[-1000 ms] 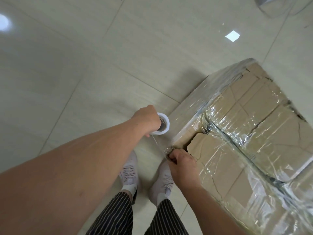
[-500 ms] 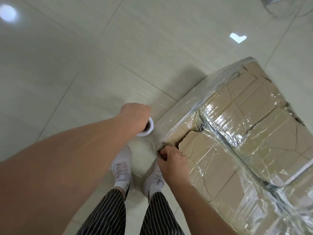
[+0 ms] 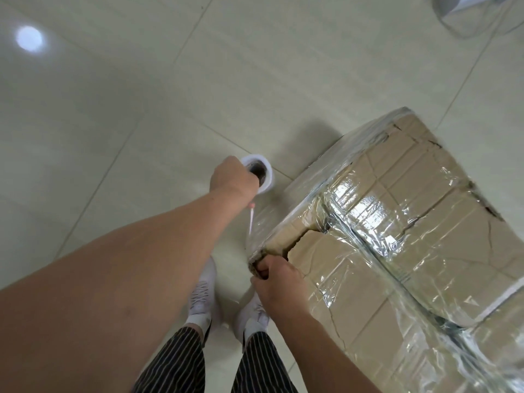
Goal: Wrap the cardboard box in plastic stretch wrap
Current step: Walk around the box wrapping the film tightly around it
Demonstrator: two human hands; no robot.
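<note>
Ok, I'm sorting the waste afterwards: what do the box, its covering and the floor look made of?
The box looks like brown cardboard, matte, with a ragged torn edge near the corner. Its covering seems to be thin clear plastic film: glossy, wrinkled, glinting. The floor is probably glazed tile, given the grout lines and mirrored lights.

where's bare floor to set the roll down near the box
Bare floor lies left of the left hand and roll, and beyond the far side of the cardboard box. Crowded: the near corner, where the right hand grips the box, film stretches over from the roll, and the shoes stand just below.
</note>
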